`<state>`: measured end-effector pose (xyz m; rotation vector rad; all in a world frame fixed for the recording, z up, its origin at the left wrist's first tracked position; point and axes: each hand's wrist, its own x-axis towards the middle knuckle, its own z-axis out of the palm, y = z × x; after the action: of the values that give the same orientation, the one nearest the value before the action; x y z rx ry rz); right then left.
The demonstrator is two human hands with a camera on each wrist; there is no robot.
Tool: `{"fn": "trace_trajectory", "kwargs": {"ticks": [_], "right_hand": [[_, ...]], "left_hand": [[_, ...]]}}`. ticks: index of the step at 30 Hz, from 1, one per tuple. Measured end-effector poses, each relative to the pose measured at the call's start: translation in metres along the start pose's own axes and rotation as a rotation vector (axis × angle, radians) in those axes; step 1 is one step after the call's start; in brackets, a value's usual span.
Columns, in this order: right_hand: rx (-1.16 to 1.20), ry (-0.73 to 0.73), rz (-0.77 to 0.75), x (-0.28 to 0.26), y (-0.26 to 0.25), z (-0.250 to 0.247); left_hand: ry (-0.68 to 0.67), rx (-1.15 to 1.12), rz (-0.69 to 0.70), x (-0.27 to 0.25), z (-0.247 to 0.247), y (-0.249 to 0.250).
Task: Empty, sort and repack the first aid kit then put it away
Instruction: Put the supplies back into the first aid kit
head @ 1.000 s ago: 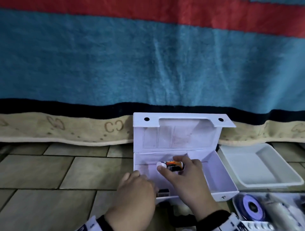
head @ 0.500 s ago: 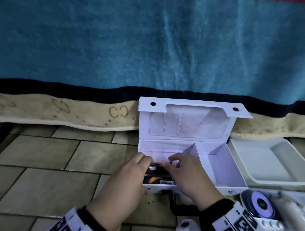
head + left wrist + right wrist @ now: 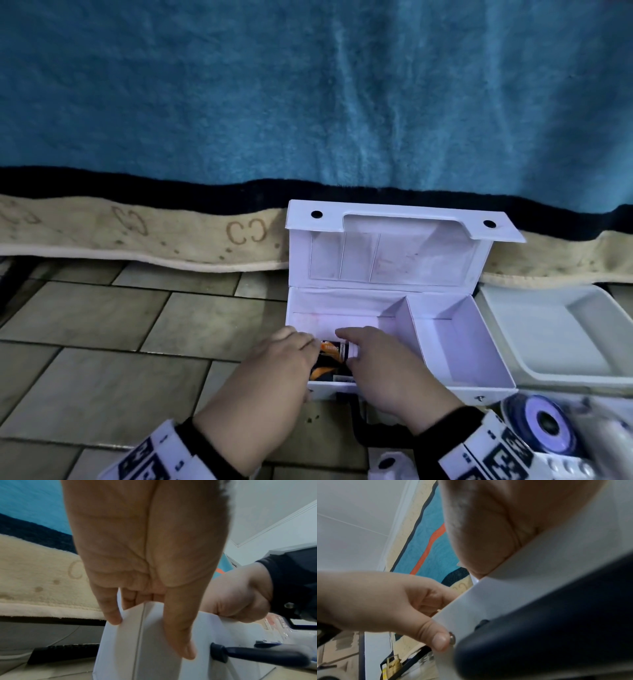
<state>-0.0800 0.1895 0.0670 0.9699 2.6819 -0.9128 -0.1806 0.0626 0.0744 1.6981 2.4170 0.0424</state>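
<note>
The white first aid box [image 3: 455,346] stands open on the tiled floor, its lid [image 3: 394,263] leaning back against the blanket. Its left compartment holds a black and orange packet [image 3: 325,371] with a small orange-labelled bottle [image 3: 334,348] lying on top; the right compartment shows only bare floor. My right hand [image 3: 370,359] reaches into the left compartment and pinches the bottle at its white cap end. My left hand [image 3: 291,353] grips the box's front-left wall [image 3: 522,588], fingers over the rim and thumb [image 3: 439,641] pressed on the outside beside a rivet.
A shallow white tray [image 3: 565,346] lies right of the box. At bottom right sits a blue tape roll [image 3: 544,425] among other supplies. The box's dark carry handle [image 3: 257,654] hangs at its front. A blue blanket [image 3: 308,102] drapes down behind; tiled floor [image 3: 102,342] spreads left.
My right hand has lowered the bottle from above the box into the left compartment. My left hand has moved up and taken hold of the box's front-left wall.
</note>
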Motion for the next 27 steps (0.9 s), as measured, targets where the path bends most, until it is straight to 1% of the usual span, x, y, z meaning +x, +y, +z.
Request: {"fn": "trace_trajectory", "kwargs": {"ticks": [2,3,6,7,8,10,12,15,19,21,24,27], "right_hand": [[-0.022,-0.026,0.002,0.003,-0.001,0.0],[-0.034,-0.031,0.001,0.004,-0.001,0.0],[-0.054,-0.038,0.023,0.003,-0.002,-0.001],[-0.061,-0.047,0.025,0.002,-0.002,-0.002],[-0.07,-0.054,0.024,0.002,-0.003,-0.003],[-0.08,-0.064,0.027,0.0,-0.003,-0.004],[-0.076,-0.052,0.032,-0.001,-0.003,-0.005],[-0.057,-0.023,0.035,-0.001,-0.005,-0.006],[-0.041,-0.004,0.051,-0.001,-0.005,-0.005],[-0.021,0.036,0.046,-0.003,-0.005,-0.004],[-0.013,0.147,0.007,-0.011,-0.009,-0.004],[-0.075,0.237,-0.048,-0.026,-0.013,-0.009]], "left_hand": [[-0.06,0.007,-0.01,0.001,0.0,0.001],[-0.062,0.011,-0.022,0.002,0.002,0.0],[-0.012,0.049,-0.035,0.002,-0.006,0.008],[-0.003,0.016,-0.047,0.001,-0.009,0.01],[-0.025,-0.02,-0.07,0.002,-0.01,0.012],[0.01,-0.025,-0.048,0.001,-0.007,0.013],[0.04,-0.001,-0.055,0.002,-0.005,0.012],[0.032,-0.013,-0.086,0.002,-0.004,0.011],[0.032,0.01,-0.058,0.003,-0.004,0.009],[0.05,-0.004,-0.045,0.002,-0.003,0.008],[0.068,-0.025,-0.016,-0.001,-0.006,0.007],[0.083,-0.067,-0.008,-0.004,-0.01,0.009]]}}
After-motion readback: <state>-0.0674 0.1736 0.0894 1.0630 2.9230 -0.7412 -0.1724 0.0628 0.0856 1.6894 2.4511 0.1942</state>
